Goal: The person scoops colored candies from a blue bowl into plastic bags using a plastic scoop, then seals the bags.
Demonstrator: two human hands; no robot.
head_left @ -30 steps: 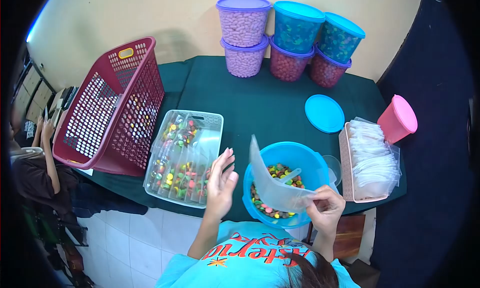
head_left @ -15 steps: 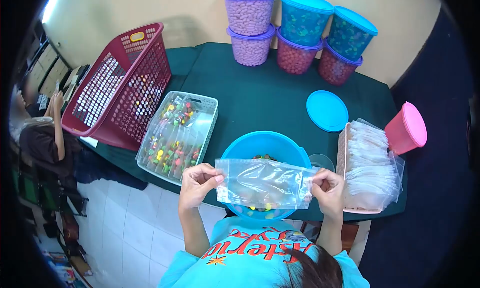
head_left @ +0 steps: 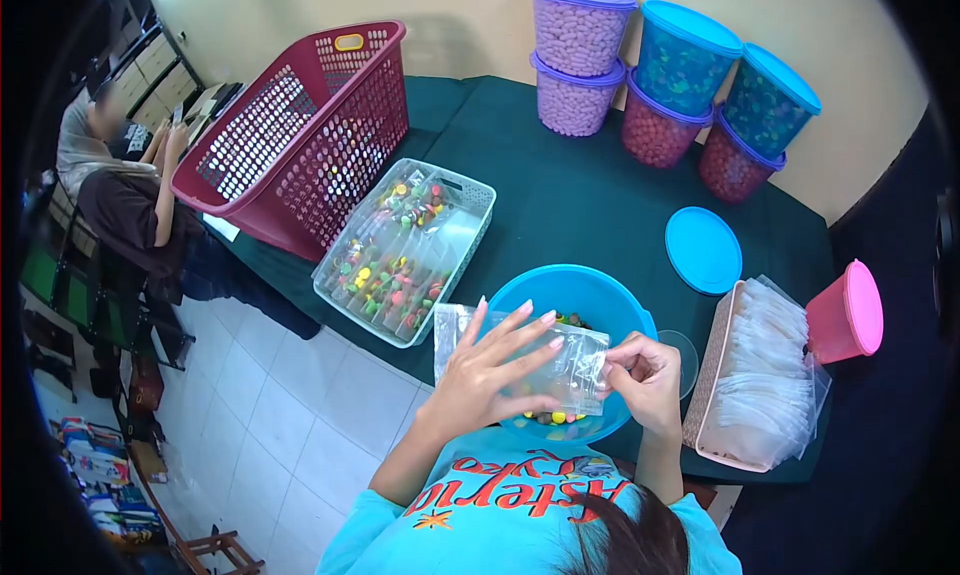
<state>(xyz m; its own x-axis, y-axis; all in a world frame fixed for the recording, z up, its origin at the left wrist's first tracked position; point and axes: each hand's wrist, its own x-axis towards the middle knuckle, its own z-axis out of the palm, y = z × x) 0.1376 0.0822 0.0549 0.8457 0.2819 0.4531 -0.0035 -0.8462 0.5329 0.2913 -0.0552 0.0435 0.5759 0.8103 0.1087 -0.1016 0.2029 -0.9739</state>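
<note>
A clear plastic bag (head_left: pixel 455 327) lies across the air above the blue bowl (head_left: pixel 637 320), which has colourful candies (head_left: pixel 560 416) in it. My right hand (head_left: pixel 645 380) pinches the bag's right end. Spread over the bag's front, my left hand (head_left: pixel 490 380) has its fingers apart and touches the plastic. The bag looks flat and empty. Right of the bowl stands a light basket (head_left: pixel 712 385) of stacked clear bags (head_left: pixel 765 375). To the left, a pale tray (head_left: pixel 478 237) holds filled candy bags (head_left: pixel 395 275).
A maroon laundry basket (head_left: pixel 300 175) stands at the left. Stacked candy tubs (head_left: pixel 655 115) line the wall. A blue lid (head_left: pixel 704 250), a pink tub (head_left: pixel 840 315) and a clear round dish (head_left: pixel 683 360) are at the right. Another person (head_left: pixel 130 205) is at far left.
My left hand has let go of the bag's left end and now lies spread across it. The view has swung left, and the bag has dropped slightly on its right side.
</note>
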